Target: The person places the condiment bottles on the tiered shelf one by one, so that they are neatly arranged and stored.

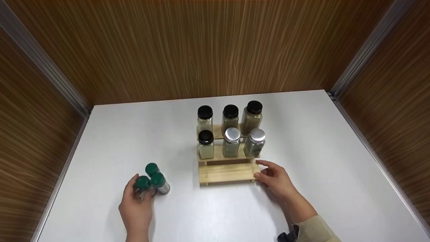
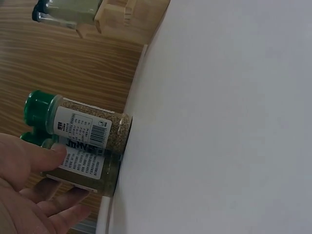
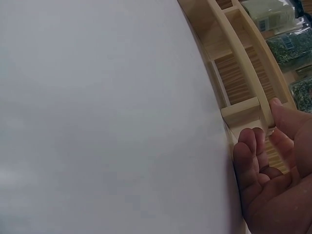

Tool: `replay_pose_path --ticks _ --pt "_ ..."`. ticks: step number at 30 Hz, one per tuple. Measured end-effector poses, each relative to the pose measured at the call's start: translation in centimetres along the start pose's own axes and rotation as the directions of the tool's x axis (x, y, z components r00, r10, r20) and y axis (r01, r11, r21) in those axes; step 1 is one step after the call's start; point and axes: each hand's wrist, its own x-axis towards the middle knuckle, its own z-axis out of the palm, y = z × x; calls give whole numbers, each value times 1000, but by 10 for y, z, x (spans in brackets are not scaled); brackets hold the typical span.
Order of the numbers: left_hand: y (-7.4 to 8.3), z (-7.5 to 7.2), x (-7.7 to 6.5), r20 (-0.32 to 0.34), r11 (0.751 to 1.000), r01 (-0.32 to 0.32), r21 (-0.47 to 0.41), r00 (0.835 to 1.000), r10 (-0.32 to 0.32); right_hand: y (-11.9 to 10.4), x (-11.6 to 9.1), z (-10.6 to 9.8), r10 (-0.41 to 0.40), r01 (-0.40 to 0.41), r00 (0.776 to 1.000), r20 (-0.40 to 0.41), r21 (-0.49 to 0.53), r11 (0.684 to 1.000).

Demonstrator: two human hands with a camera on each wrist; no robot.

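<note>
My left hand [image 1: 137,206] holds a spice jar with a green lid [image 1: 142,182], thumb on one side and fingers round the other. Two more green-lidded jars, a back one [image 1: 152,168] and a right one [image 1: 158,180], stand close against it on the white table. In the left wrist view, the held jar [image 2: 87,168] has a printed white label, and brown grains fill the jar [image 2: 90,124] beside it. With thumb and forefinger, my right hand [image 1: 277,179] pinches the right end of the wooden spice rack's bottom shelf [image 1: 228,173]; its other fingers are curled.
Black-lidded jars [image 1: 230,117] line the rack's top tier. On the middle tier stand a black-lidded jar [image 1: 206,145] and two silver-lidded ones [image 1: 231,143]. Wood-grain panels [image 1: 215,50] wall the white table [image 1: 319,151] at the back and sides.
</note>
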Motion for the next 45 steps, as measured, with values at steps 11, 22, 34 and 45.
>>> replay_pose_path --ticks 11,22,34,45 --pt "9 -16 -4 -17 998 53 18 998 -53 0 -1 -1 10 -10 1000 12 12 1000" --pt "48 -31 -11 -130 995 -101 14 986 102 -1 0 1 11 -11 1000 -5 6 1000" --pt "89 -17 -19 -83 931 -360 60 928 364 1 -1 0 -8 8 1000 7 21 1000" --pt "101 17 -27 11 904 -426 20 905 426 2 -3 -1 -17 17 1000 -2 -18 1000"
